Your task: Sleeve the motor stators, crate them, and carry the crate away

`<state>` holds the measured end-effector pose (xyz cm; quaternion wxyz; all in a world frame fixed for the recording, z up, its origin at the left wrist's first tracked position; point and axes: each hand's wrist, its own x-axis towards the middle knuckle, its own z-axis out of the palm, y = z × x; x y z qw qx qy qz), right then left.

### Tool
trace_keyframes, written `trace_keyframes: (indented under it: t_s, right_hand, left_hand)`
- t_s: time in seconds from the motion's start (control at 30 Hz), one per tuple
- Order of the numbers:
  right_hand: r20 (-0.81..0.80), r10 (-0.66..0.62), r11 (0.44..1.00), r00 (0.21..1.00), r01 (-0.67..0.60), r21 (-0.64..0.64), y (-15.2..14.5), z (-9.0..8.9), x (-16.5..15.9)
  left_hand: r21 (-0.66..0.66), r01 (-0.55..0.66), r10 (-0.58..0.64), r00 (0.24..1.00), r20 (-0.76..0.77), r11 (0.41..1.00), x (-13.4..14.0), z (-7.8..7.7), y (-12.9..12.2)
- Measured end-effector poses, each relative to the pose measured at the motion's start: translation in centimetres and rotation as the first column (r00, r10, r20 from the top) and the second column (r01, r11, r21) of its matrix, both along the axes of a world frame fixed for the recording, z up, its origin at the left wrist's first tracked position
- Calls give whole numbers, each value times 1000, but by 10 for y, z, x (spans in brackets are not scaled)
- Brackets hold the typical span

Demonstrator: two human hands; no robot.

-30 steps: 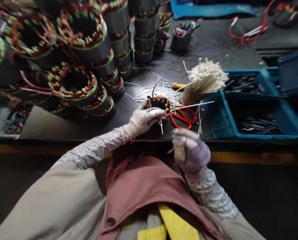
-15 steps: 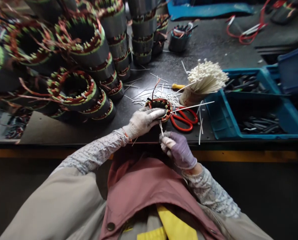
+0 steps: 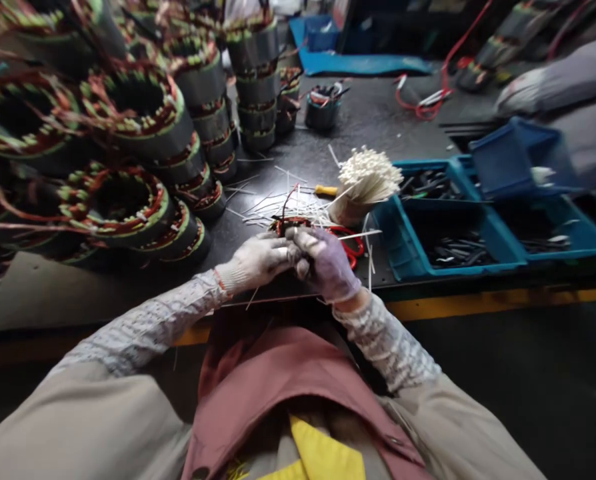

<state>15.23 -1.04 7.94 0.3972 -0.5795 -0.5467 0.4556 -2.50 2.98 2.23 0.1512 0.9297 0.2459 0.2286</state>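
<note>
A wound stator point(image 3: 291, 225) sits on the dark workbench point(image 3: 373, 120) near its front edge, partly covered by both gloved hands. The left hand point(image 3: 264, 260) and right hand point(image 3: 329, 265) meet at its near side, fingers curled and bunched together; what they pinch, if anything, cannot be told, the fingertips being hidden. Red-handled scissors point(image 3: 358, 255) lie just beside the right hand. Loose cable ties point(image 3: 264, 210) lie strewn beyond the stator, near a standing cable-tie bundle point(image 3: 371, 175)

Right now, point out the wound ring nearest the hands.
The ring partly hidden by the left hand and right hand; the stacked rings stand farther left.
</note>
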Motion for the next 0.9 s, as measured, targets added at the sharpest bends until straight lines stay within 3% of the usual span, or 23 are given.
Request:
trace_keyframes:
  t_s: [0.03, 0.1, 0.13, 0.17, 0.2, 0.27, 0.33, 0.4, 0.47, 0.53, 0.6, 0.7, 0.8, 0.9]
  right_hand:
    - [-47, -56, 998, 997, 54, -33, -11, -4, 16]
    - [39, -221, 975, 974, 221, 15, -30, -16, 55]
    - [192, -316, 947, 929, 297, 122, -36, -23, 74]
    - [393, -324, 943, 860, 263, 203, -37, -30, 90]
    - [595, -277, 959, 754, 176, 224, -34, -35, 101]
    - [885, -45, 997, 463, -27, 65, -16, -41, 107]
    - [956, 197, 977, 219, -125, -173, 8, -40, 93]
    - [934, 342, 933, 99, -154, -326, 30, -31, 73]
    - [902, 430, 895, 42, -150, -420, 44, -19, 58]
    - [886, 464, 881, 8, -113, -460, 46, -10, 56]
    - [896, 444, 894, 24, -72, -442, 35, -8, 66]
    - [934, 294, 953, 200, -139, -270, -6, -20, 87]
    - [917, 81, 961, 390, -275, 32, -54, -38, 94]
    - [915, -40, 941, 403, -293, 170, -82, -49, 80]
  left_hand:
    - [-1, -17, 17, 1000, 1, 1000, -6, 8, -4]
    - [23, -93, 93, 995, 21, 995, -16, 21, -12]
    - [42, -136, 136, 990, 25, 990, -18, 24, -14]
    - [65, -163, 162, 987, 15, 984, -18, 24, -14]
    - [88, -168, 169, 985, -13, 982, -15, 22, -13]
    - [115, -142, 154, 983, -103, 983, -5, 11, -8]
    - [124, -127, 145, 978, -152, 984, 4, -2, -3]
    - [144, -145, 164, 977, -136, 979, 5, -11, -2]
    - [173, -168, 186, 978, -90, 971, 0, -15, -7]
    - [190, -191, 205, 977, -55, 963, -8, -16, -13]
    - [190, -208, 218, 976, -32, 959, -15, -18, -18]
    - [171, -227, 228, 974, 15, 959, -18, -21, -21]
    - [152, -220, 211, 975, 76, 964, -17, -25, -21]
    - [119, -221, 205, 969, 135, 968, -16, -30, -20]
